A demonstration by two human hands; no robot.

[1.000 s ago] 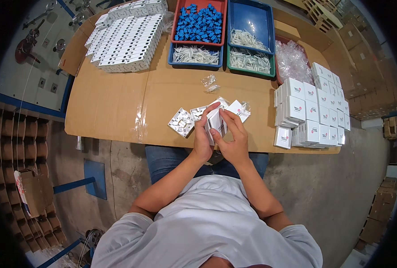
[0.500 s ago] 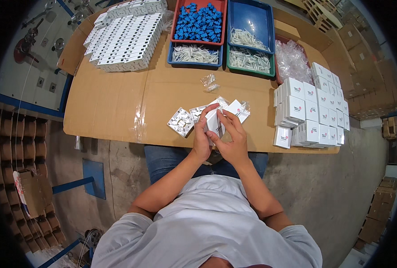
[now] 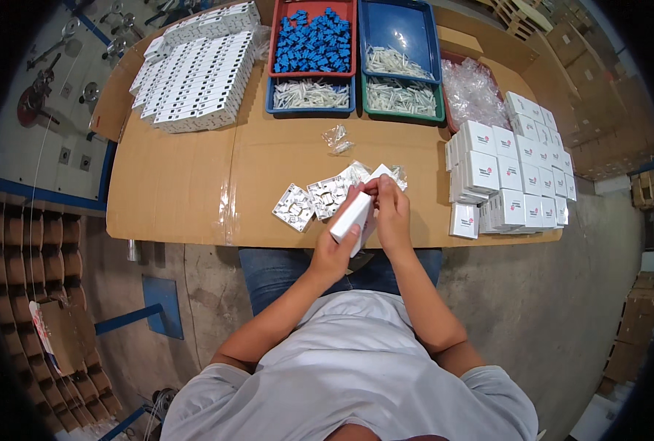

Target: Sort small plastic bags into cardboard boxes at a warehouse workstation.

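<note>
My left hand [image 3: 336, 246] grips a small white box [image 3: 352, 216] at the near edge of the brown cardboard-covered table [image 3: 187, 184]. My right hand [image 3: 391, 213] holds the same box from the right, its fingertips at the box's upper end. Just beyond the hands lie white square plates [image 3: 294, 207] with grey backs, a second one [image 3: 328, 195], and small clear bags [image 3: 397, 175].
Closed white boxes [image 3: 507, 169] are stacked at the right. At the back stand a red bin of blue parts [image 3: 313, 38], blue trays of white pieces [image 3: 311, 94], a blue bin [image 3: 400, 44], clear bags [image 3: 474, 92] and rows of white plates [image 3: 194, 70]. A loose clear bag [image 3: 338, 138] lies mid-table.
The box has tilted and come a little nearer to me between both hands; my right fingers have shifted to its upper end.
</note>
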